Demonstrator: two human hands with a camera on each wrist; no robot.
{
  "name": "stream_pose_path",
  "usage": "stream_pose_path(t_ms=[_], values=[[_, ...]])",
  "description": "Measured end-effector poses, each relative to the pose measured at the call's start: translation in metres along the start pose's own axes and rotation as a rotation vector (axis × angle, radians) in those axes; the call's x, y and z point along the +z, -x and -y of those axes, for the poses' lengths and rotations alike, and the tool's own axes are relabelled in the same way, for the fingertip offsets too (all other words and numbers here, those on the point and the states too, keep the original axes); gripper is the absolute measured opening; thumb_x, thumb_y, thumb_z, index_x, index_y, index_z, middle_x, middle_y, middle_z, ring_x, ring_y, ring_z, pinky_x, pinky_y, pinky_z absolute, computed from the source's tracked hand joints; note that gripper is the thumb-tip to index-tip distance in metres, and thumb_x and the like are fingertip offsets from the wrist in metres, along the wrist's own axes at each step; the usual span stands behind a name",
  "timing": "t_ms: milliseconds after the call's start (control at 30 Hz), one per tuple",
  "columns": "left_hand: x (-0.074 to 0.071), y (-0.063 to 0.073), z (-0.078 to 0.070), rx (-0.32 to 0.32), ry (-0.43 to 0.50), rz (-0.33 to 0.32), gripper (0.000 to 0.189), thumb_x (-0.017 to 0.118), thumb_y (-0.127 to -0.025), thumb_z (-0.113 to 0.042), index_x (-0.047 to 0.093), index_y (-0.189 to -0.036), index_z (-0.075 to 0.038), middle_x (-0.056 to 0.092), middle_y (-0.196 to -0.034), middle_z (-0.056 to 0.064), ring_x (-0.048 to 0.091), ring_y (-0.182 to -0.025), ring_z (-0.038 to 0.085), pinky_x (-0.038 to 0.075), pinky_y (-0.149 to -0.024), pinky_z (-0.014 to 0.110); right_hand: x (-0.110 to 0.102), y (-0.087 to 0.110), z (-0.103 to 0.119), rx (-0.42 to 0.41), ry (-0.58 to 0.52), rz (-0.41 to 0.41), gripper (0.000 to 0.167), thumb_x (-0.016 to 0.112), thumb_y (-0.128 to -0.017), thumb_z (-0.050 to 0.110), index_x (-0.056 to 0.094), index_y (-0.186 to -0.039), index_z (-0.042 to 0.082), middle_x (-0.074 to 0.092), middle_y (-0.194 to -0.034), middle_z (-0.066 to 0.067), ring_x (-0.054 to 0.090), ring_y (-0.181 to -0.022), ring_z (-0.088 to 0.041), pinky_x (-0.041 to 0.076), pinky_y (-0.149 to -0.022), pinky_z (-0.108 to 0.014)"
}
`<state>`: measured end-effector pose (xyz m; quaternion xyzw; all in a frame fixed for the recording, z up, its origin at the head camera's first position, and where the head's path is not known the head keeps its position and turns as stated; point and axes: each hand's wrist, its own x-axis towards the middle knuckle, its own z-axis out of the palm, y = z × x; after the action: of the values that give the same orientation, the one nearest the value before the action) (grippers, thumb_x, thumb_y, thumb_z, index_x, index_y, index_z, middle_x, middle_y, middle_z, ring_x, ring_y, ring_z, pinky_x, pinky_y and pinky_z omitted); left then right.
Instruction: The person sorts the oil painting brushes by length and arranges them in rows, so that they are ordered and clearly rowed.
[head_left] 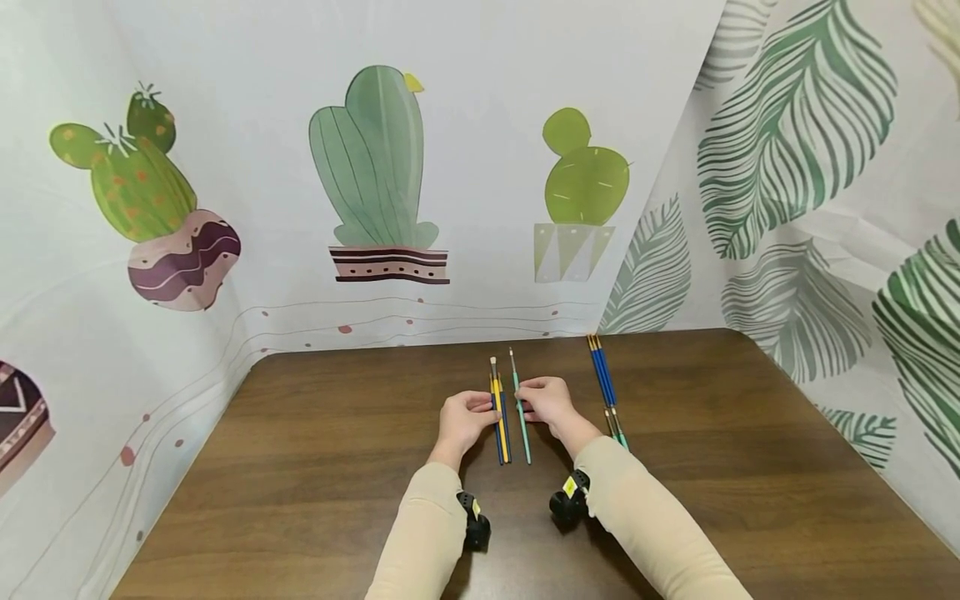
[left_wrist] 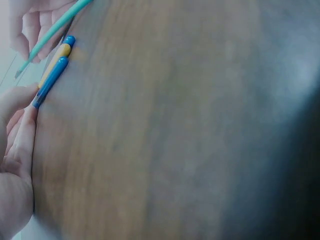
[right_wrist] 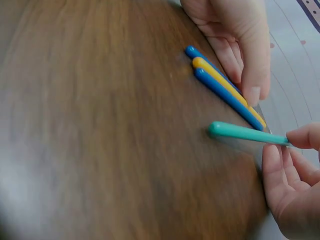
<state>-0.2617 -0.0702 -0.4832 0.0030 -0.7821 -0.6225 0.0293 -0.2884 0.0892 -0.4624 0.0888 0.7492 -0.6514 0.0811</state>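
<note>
Both hands are over the middle of the table. My left hand (head_left: 461, 423) holds a small bundle of paintbrushes by their handles, with the thumb across them and the fingers at their left side. A yellow paintbrush (head_left: 504, 433) lies in that bundle between blue-handled paintbrushes (right_wrist: 227, 95). Just to the right, my right hand (head_left: 551, 402) pinches a thin green paintbrush (head_left: 523, 429) between thumb and fingers. In the right wrist view the green handle's rounded end points away from the fingers, apart from the bundle.
Farther right on the brown wooden table (head_left: 315, 475) lie several blue paintbrushes (head_left: 603, 375) in a row, bristles toward the back edge. Below them lie green-handled paintbrushes (head_left: 619, 429), partly hidden by the right sleeve. A cloth printed with cacti (head_left: 382, 167) hangs behind the table.
</note>
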Motion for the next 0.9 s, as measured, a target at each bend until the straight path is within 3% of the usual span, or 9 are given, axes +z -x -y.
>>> stream_pose_path(t_ms=[233, 900], values=[[0.0, -0.001, 0.0, -0.029, -0.015, -0.013, 0.033, 0.076, -0.074, 0.0, 0.067, -0.105, 0.006, 0.07, -0.104, 0.021, 0.068, -0.098, 0.028, 0.057, -0.082, 0.03, -0.013, 0.0, 0.0, 0.003, -0.005, 0.001, 0.029, 0.062, -0.085, 0.007, 0.063, -0.112, -0.005, 0.066, -0.086, -0.008, 0.06, -0.063, -0.008, 0.053, -0.054, -0.02], [0.0, 0.001, -0.001, -0.034, -0.017, -0.013, 0.033, 0.076, -0.074, -0.001, 0.067, -0.105, 0.005, 0.07, -0.105, 0.021, 0.068, -0.099, 0.029, 0.056, -0.083, 0.031, -0.045, 0.005, -0.002, -0.019, -0.012, 0.016, 0.035, 0.059, -0.086, 0.006, 0.058, -0.118, -0.009, 0.069, -0.095, -0.015, 0.063, -0.066, -0.008, 0.055, -0.057, -0.021]])
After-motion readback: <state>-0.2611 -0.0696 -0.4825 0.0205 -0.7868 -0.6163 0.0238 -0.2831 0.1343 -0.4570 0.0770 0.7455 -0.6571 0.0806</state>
